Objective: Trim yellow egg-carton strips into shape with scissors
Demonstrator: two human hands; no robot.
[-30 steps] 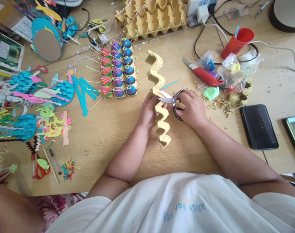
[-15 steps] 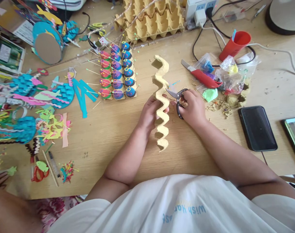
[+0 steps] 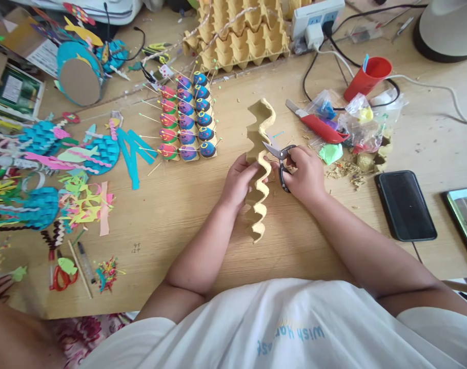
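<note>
My left hand [image 3: 239,179] is closed on a wavy strip of egg carton [image 3: 259,200], gripping it near the middle of its length. The strip's hollow side partly faces me, and its scalloped edge runs along the right. My right hand [image 3: 305,174] holds dark-handled scissors [image 3: 282,154], fingers through the loops. Their blades point up and left, lying at the strip's right edge just above my left hand. Whether the blades touch the cardboard I cannot tell.
Painted egg-carton cups [image 3: 187,122] stuck with pins stand to the left. Beyond lie stacked egg trays [image 3: 244,38]. A red cup [image 3: 367,79], a red utility knife [image 3: 321,125], plastic bags and a phone [image 3: 406,205] are on the right. Another person's hand [image 3: 0,287] rests at lower left.
The egg carton strip has turned in my left hand, so more of its hollow inner side shows. The scissors remain at its right edge, and the whole view has shifted slightly.
</note>
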